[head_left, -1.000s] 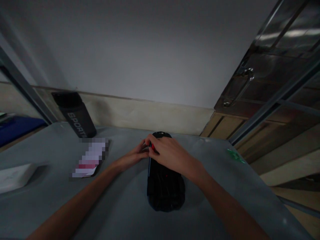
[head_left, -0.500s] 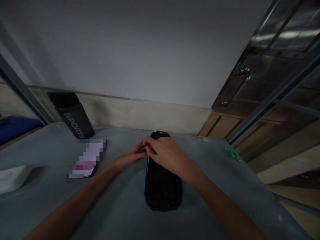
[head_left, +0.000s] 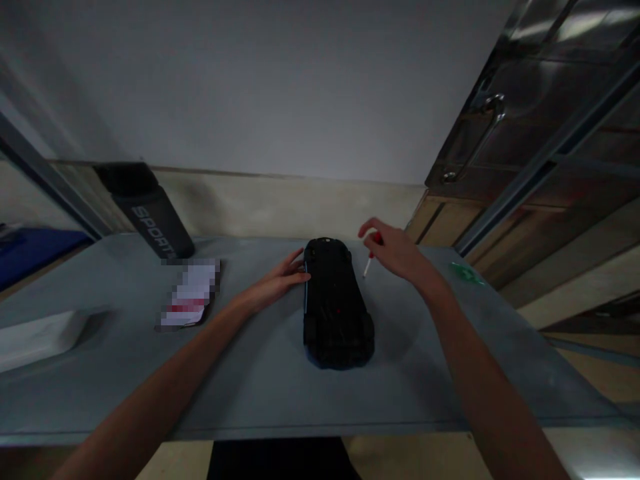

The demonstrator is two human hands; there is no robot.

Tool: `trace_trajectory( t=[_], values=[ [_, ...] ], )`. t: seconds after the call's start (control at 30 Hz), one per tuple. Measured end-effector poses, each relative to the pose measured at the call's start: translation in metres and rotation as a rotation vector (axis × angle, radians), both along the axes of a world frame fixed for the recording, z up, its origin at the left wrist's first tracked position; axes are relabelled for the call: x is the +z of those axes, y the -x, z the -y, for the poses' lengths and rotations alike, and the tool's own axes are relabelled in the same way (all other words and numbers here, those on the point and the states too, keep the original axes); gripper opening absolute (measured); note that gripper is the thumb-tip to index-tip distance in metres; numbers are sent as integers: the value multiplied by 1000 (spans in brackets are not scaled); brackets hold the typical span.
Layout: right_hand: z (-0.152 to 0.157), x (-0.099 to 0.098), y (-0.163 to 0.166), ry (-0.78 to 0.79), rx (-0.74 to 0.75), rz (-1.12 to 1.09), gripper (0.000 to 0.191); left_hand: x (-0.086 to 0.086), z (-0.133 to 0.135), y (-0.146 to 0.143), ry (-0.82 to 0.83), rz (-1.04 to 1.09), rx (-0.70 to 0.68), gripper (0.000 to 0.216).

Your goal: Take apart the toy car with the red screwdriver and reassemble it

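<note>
A black toy car [head_left: 336, 307] lies on the grey table [head_left: 250, 360], its length running away from me. My left hand [head_left: 280, 283] rests against the car's far left side with the fingers stretched out. To the right of the car's far end, my right hand [head_left: 395, 252] is raised slightly and pinches a small screwdriver [head_left: 371, 257] with a red handle. The screwdriver's pale shaft points down toward the table.
A dark bottle marked SPORTS [head_left: 150, 213] stands at the back left. A blurred card [head_left: 190, 303] lies left of the car and a white box [head_left: 35, 337] at the far left. A small green item [head_left: 465, 272] sits at the right. A metal door [head_left: 540, 120] stands beyond.
My right hand has lifted off the car and moved right with the screwdriver. My left hand stays at the car's side. The view has tilted down, showing the table's near edge.
</note>
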State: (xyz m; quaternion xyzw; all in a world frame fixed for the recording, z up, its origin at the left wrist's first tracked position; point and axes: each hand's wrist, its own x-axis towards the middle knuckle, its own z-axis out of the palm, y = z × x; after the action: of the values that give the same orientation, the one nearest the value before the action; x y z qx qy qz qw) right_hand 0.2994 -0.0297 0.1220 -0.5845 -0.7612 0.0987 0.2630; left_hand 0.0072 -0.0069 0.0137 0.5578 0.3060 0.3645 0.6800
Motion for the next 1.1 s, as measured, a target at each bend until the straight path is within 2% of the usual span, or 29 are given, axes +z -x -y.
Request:
trace_trajectory(
  t=[0.07,0.13,0.23,0.33,0.5,0.7,1.1],
  values=[
    [5,-22,-21,166,-54,140,13,-2,0,-2,8,-25,43,103],
    [9,-47,-28,243,-82,264,16,-6,-4,-4,0,-46,95,100],
    [8,-78,-18,212,-120,304,18,-16,-13,-4,-107,-119,184,78],
    [3,-92,-5,180,-177,319,25,-21,-22,1,-325,-327,334,56],
    [2,-95,0,143,-230,316,33,-14,-20,11,-536,-580,404,41],
    [6,-94,1,117,-207,303,27,-10,-15,3,-705,-756,396,28],
    [7,-94,-1,115,-180,309,31,-10,-16,3,-741,-832,373,26]
  ],
)
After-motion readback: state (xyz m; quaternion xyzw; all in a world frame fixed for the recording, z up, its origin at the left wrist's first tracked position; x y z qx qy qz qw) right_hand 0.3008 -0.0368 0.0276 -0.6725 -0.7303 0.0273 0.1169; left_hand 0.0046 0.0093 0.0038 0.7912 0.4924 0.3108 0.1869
